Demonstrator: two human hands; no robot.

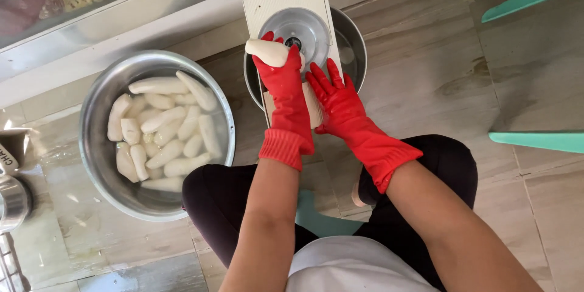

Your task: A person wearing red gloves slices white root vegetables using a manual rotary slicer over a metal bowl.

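Peeled cassava root [266, 52], white, clamped in left grip [281, 73] against slicer disc [302, 29].
Right grip [333, 94], red-gloved, fingers apart, flat on slicer board [286, 0] just beside left; steel basin of peeled roots [100, 100] well left, on floor [426, 55].

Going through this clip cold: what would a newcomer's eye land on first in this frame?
The bright red rubber gloves at centre: the left hand presses a peeled white root against the round metal disc of a white slicer board, while the right hand rests on the board's lower part. To the left, a large steel bowl on the floor holds many more peeled white roots in water.
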